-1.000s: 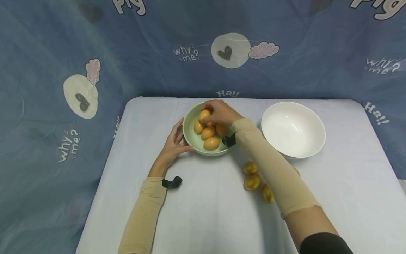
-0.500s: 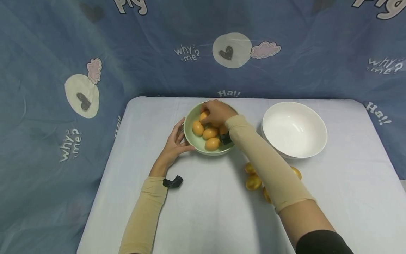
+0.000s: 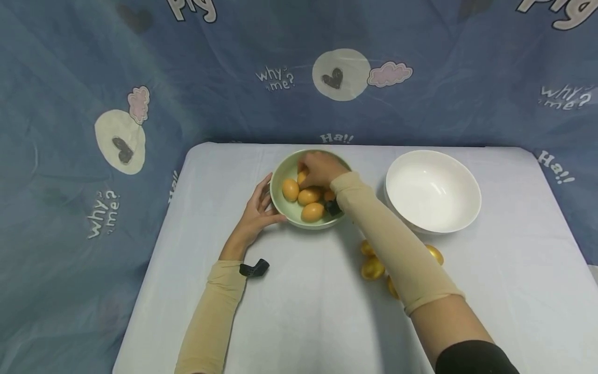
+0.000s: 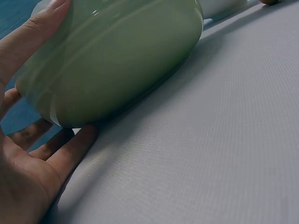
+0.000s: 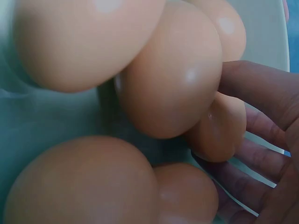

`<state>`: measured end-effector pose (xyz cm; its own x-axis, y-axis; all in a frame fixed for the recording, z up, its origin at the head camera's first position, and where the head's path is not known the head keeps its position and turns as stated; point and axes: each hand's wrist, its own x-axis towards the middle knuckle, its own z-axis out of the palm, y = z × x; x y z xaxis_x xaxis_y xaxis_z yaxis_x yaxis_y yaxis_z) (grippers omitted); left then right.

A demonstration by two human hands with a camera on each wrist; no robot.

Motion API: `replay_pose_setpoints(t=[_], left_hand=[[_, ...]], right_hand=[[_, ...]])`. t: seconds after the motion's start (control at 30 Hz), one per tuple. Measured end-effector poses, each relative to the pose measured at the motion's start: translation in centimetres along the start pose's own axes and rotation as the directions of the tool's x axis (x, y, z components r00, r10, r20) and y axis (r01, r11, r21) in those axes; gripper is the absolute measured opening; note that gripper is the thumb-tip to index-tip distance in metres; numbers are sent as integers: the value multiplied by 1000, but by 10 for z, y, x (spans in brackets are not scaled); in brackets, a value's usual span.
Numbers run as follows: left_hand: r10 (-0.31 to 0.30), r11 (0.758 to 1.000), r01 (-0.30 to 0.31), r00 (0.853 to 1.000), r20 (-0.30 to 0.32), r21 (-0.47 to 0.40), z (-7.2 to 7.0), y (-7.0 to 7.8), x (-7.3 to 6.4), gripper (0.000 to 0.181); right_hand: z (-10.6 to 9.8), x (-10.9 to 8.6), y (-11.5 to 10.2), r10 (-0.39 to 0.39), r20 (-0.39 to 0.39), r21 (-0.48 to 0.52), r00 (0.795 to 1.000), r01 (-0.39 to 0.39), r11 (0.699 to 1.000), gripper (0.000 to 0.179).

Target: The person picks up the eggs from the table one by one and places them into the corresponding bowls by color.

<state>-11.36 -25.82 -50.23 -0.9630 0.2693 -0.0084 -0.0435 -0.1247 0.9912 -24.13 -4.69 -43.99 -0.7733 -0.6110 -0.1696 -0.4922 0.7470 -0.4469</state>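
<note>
Eggs point(image 3: 312, 212) with smooth orange-brown shells lie bunched inside the pale green bowl point(image 3: 284, 205), which stands near the far edge of the white-covered table point(image 3: 299, 311) in front of you. Your left hand point(image 3: 257, 210) holds that bowl from the outside in a wide grip, the thumb up near the rim and the fingers spread lower, down by its base. Your right hand point(image 3: 322, 169) is down inside the bowl, bent round one egg point(image 3: 302, 175), with the thumb on one side of it and the fingers on the other; how firmly you have it you cannot tell, since other eggs crowd close against it in the right wrist view. Beige sleeves point(image 3: 215, 311) cover your forearms, and a small black piece point(image 3: 254, 268) sits at your left wrist. To your right, apart from the green bowl, a larger white bowl point(image 3: 432, 192) stands upright. Nearer to you, shiny gold eggs point(image 3: 372, 268) lie on the table, some partly hidden beneath your right forearm. Behind the table hangs a blue printed cloth point(image 3: 224, 98) with white lettering, pale round patches and pink clouds.
</note>
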Motion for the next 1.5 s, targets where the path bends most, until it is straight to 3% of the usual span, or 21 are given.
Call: replay_pose_setpoints(t=[0.43,0.97,1.3,1.5], left_hand=[[-4,1000,4,1000,-1,-6,3,0,1,113],[8,1000,-8,1000,3,13,5,3,-2,112],[10,1000,-10,1000,1,14,6,4,-2,112],[-3,1000,3,1000,-13,10,2,-3,0,113]], right_hand=[[-1,-8,-1,-12,14,22,1000,11,1000,48],[-13,-23,-5,-77,-11,36,997,77,996,46],[-20,-49,-10,-161,-101,13,982,164,986,39],[-24,-78,-8,-155,-122,66,980,163,984,40]])
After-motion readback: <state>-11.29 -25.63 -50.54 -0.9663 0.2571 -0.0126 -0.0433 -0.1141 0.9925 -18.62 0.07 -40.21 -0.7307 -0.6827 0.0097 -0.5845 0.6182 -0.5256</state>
